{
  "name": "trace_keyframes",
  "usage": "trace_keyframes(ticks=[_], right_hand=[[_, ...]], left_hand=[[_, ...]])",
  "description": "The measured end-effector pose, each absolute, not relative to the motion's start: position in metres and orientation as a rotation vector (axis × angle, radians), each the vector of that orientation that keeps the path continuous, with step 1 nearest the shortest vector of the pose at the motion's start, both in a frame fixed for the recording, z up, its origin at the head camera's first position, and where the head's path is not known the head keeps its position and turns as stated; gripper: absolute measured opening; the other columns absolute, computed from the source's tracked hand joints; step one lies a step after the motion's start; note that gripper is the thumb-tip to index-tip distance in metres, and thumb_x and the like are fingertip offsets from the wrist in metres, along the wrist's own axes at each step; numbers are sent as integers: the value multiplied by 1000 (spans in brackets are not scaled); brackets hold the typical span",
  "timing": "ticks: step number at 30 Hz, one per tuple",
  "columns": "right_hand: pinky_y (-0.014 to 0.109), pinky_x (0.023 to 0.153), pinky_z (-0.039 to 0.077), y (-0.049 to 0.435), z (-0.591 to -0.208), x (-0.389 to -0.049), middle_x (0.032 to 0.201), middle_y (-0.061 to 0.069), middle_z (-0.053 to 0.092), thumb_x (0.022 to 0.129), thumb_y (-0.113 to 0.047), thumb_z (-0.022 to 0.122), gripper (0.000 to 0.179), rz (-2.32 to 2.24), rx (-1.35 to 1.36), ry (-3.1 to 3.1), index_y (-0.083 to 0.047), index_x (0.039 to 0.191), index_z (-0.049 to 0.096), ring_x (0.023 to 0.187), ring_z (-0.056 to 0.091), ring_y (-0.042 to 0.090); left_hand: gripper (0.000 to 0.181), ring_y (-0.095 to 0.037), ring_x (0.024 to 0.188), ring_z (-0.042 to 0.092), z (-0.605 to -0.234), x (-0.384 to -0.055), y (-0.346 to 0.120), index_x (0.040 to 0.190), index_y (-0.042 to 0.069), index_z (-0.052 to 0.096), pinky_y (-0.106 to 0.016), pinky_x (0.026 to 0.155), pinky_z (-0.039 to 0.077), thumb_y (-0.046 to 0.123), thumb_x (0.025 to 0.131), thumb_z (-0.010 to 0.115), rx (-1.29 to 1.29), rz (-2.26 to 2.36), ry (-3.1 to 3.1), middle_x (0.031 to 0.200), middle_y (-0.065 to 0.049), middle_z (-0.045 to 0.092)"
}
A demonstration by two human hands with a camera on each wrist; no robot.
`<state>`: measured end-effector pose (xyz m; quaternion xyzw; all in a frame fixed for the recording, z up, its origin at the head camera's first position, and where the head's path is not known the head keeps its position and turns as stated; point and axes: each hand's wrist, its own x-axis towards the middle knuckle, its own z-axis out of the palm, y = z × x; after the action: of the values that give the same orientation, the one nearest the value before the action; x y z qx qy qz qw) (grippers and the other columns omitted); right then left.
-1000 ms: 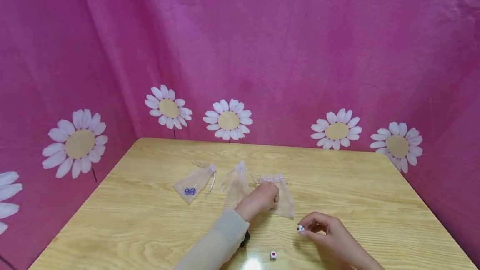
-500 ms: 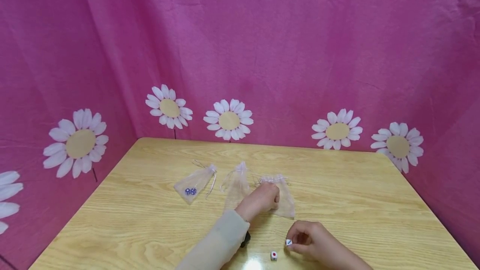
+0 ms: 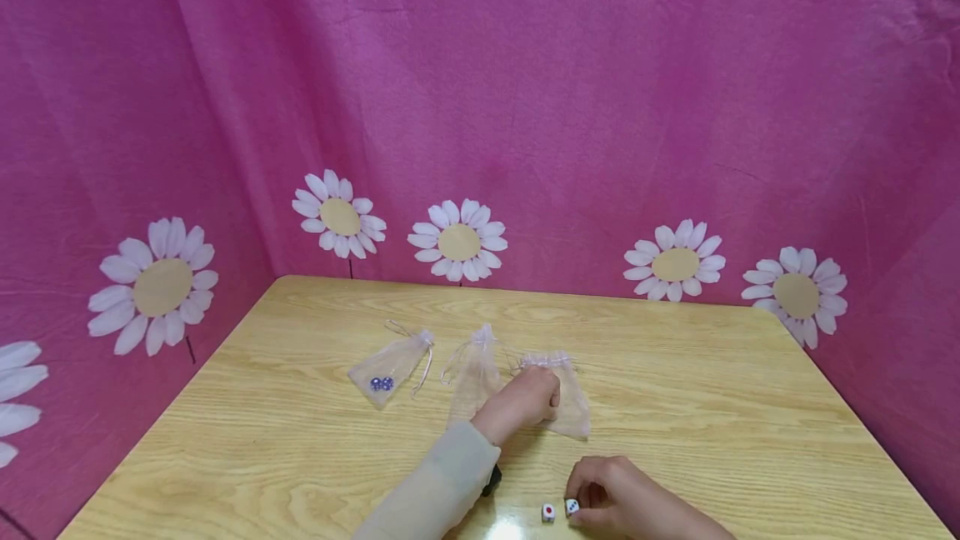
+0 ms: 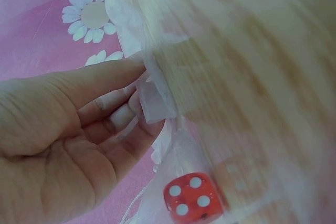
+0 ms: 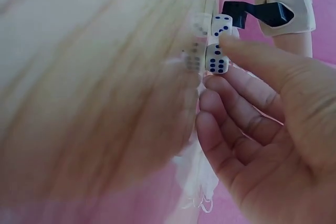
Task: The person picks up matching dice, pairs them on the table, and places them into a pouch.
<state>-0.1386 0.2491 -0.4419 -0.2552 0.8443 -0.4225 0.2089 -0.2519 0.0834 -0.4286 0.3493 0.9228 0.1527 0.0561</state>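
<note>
In the head view my right hand is low on the table, thumb and fingertips pinching a white die with blue pips. Just left of it lies a second white die, a red pip facing up. My left hand pinches the edge of a sheer organza drawstring bag, the rightmost one; its fingertips are hidden in the head view. Behind sheer fabric in the left wrist view shows a red die with white pips. The right wrist view has the pinched die close to the other die.
A middle organza bag lies partly under the left forearm. Farther left, another bag holds two purple dice. The wooden table ends at a pink flowered cloth. A black wrist mount sits below the left sleeve.
My right hand has moved left and toward the near edge, bringing its die down beside the other white die. The left hand stays in place on the bag.
</note>
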Motion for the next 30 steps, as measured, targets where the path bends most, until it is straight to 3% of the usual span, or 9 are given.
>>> trace_keyframes(ticks=[4,10,18,24,30], right_hand=[[17,63,47,250,-442,-138,84,-13,63,88,-32,72,16,-1166,-752,2410,-17,94,68,72,53,-6],[18,63,48,252,-444,-138,84,-10,65,90,-30,69,16,-1214,-875,2487,-14,93,67,74,53,-8],[19,60,50,256,-452,-139,84,1,69,91,-13,68,4,-1314,-1095,2581,-11,94,67,75,54,-9],[19,62,50,262,-453,-138,86,1,69,92,-14,67,4,-1337,-999,2589,-12,95,67,77,55,-9],[20,63,51,265,-452,-138,87,1,69,93,-17,66,6,-1352,-914,2607,-11,95,67,78,56,-8]], left_hand=[[53,-9,58,9,-427,-251,82,53,15,20,-20,54,13,-12,80,57,1080,482,2788,60,5,8],[53,-8,57,17,-425,-250,81,49,16,28,-17,52,18,-10,81,61,1088,455,2792,55,5,13],[34,-5,63,36,-424,-248,79,58,14,52,-14,59,31,-6,82,67,1142,471,2827,61,8,40],[28,-5,64,37,-423,-247,77,62,11,58,-12,57,31,-11,79,63,1189,519,2846,64,6,45],[16,-1,69,44,-419,-243,74,74,11,69,-10,61,37,-2,84,69,1217,520,2885,73,5,63]])
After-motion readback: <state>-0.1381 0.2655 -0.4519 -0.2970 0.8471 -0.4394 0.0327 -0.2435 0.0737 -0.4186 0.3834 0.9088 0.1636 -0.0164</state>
